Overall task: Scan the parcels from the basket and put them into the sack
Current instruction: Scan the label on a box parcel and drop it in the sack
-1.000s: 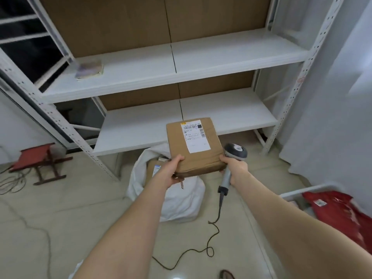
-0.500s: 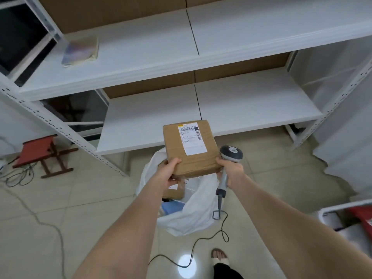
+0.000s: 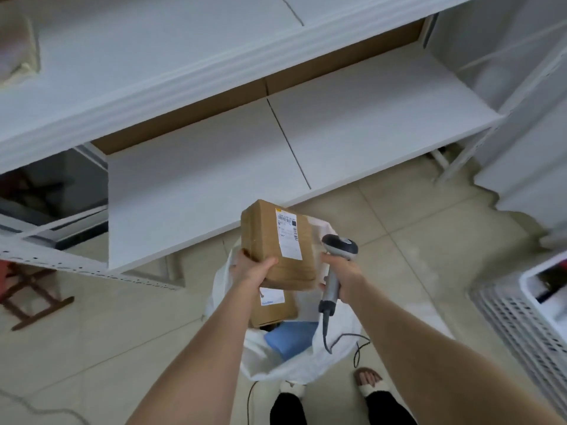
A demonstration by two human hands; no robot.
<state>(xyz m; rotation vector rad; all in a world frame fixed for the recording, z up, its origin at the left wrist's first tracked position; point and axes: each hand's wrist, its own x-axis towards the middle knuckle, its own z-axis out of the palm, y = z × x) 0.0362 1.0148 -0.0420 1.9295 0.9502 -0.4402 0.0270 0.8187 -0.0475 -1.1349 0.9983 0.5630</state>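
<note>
A brown cardboard parcel with a white shipping label hangs above the open white sack. My left hand grips its near left corner, thumb on top. My right hand holds the grey barcode scanner by its handle, and its fingertips touch the parcel's right edge. Inside the sack lie another brown box with a label and a blue packet. The scanner's cable trails down over the sack to the floor.
A white metal rack with two shelves stands right behind the sack. A white slatted basket sits on the floor at the right edge. A red stool is at the left. My feet are just below the sack.
I have stepped closer and my view has tilted down. The parcel has tipped with its far end raised and is now directly over the sack's mouth. The basket has come into view.
</note>
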